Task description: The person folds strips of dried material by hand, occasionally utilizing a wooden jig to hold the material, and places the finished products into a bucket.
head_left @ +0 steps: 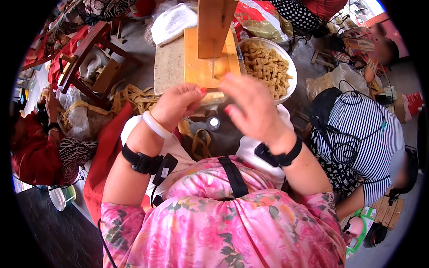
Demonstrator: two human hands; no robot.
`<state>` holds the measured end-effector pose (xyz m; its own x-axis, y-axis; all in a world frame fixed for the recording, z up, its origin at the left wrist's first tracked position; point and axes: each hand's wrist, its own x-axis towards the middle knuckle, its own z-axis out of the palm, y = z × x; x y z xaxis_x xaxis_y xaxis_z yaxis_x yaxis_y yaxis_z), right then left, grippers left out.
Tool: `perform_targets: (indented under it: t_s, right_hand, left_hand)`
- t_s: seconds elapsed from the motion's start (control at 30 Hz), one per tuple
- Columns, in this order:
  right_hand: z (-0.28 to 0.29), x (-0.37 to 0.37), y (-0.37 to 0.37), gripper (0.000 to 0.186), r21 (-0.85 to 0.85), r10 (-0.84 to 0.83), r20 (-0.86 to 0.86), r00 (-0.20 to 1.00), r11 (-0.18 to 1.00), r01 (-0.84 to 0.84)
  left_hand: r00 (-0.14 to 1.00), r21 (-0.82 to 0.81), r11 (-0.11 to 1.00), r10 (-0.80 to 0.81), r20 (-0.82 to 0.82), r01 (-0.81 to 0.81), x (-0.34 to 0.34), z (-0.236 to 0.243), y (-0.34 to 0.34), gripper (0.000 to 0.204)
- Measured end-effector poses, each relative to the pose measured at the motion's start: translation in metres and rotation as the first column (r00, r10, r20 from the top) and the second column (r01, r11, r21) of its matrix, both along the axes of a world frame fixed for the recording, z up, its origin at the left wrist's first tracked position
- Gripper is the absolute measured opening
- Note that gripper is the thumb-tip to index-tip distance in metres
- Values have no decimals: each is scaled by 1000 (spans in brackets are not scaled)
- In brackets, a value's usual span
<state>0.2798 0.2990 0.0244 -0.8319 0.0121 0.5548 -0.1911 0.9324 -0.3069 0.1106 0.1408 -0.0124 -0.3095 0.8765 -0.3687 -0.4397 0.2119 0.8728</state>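
In front of me stands a wooden stand with an upright post (216,29) on a flat orange-brown board (192,56). My left hand (178,105), a pale bangle on its wrist, is at the board's near edge with thumb and fingers pinched together. What lies in that pinch, if anything, is too small to make out. My right hand (254,105) is raised beside it, smeared by motion, its fingers stretched forward and thumb apart. A blurred yellowish patch shows on the board just beyond its fingertips. Tan flat strips (199,140) hang below my left hand.
Right of the stand, a white basin (292,85) holds folded tan strips (266,67). More strips (134,96) lie to the left, near a dark wooden stool (85,58). A white cloth bundle (174,23) sits behind. People sit close on both sides, one in stripes (362,138).
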Motion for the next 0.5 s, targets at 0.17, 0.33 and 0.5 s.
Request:
perform_targets:
  t_s: [0.17, 0.33, 0.5]
  right_hand:
    - [-10, 20, -24, 11, -102, 122, 89, 989, 988, -113]
    - [-15, 28, -17, 14, -247, -23, -31, 999, 969, 15]
    - [-8, 40, -52, 22, -308, 337, 115, 934, 906, -289]
  left_hand:
    - [962, 65, 978, -207, 176, 199, 34, -4, -23, 19]
    - [865, 283, 953, -228, 446, 105, 35, -21, -56, 19]
    - [881, 411, 878, 25, 473, -246, 61, -4, -48, 24]
